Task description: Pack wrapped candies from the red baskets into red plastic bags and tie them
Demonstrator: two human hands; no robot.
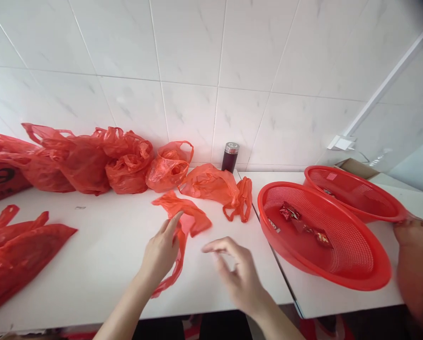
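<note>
My left hand (162, 249) pinches a thin red plastic bag (193, 218), which spreads on the white table beyond the fingers. One strip of that bag hangs down beside the wrist toward the table's front edge. To the right, my right hand (237, 271) is over the table with its thumb and forefinger apart and nothing between them; it is slightly blurred. Just behind the held bag lies another crumpled red bag (211, 182), its handles flopped to the right.
Several filled red bags (80, 163) line the tiled wall, and a red bag (23, 255) lies front left. A dark flask (230, 158) stands at the back. Right are two red baskets (370, 257) (392, 215), the nearer holding small wrapped packets; another person's hand (417, 236) touches the farther one.
</note>
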